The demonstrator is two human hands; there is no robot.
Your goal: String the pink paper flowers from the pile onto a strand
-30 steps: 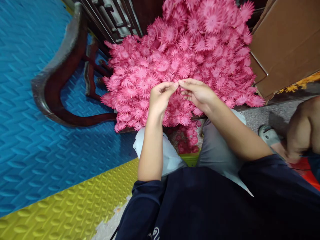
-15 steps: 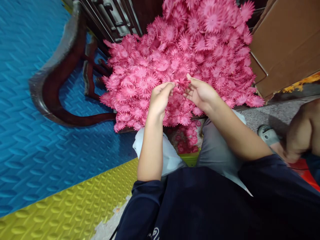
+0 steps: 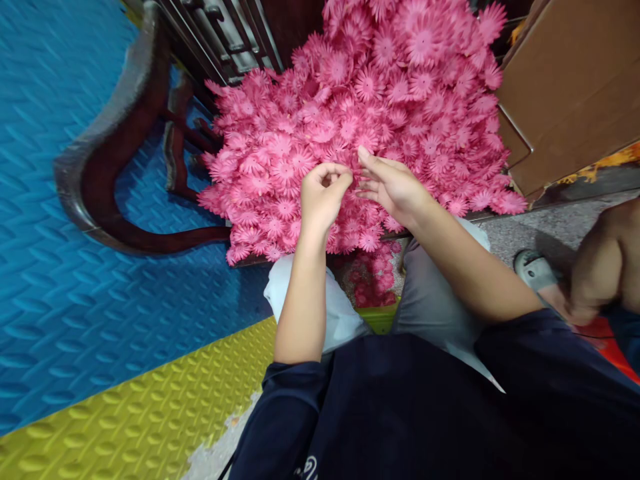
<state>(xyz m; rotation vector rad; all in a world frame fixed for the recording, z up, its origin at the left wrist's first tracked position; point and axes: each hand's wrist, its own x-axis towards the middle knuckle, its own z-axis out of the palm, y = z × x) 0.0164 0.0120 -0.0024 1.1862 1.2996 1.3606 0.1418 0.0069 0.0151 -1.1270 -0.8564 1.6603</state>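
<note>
A large heap of pink artificial flower heads (image 3: 280, 147), with thin spiky petals, lies in front of me. Over its near part, my left hand (image 3: 320, 200) is closed in a pinch, thumb tip against the forefinger. Whatever sits in that pinch blends into the pink behind it, so I cannot make it out. Just to the right, my right hand (image 3: 397, 190) has its thumb raised and its fingers stretched towards the left hand's fingertips. A small gap shows between the two hands, and no flower is plainly visible in the right one.
Left of the heap curves a dark wooden armrest (image 3: 107, 220) above blue matting (image 3: 65, 300). A brown cardboard box (image 3: 575, 87) stands at the right. More pink flowers (image 3: 375, 277) lie below, between my knees. Another person's leg (image 3: 600, 260) is at the right edge.
The pink flower seen between my hands no longer shows plainly there. My right hand has shifted slightly left, its fingers straighter, and my left fingers have curled into a rounder pinch.
</note>
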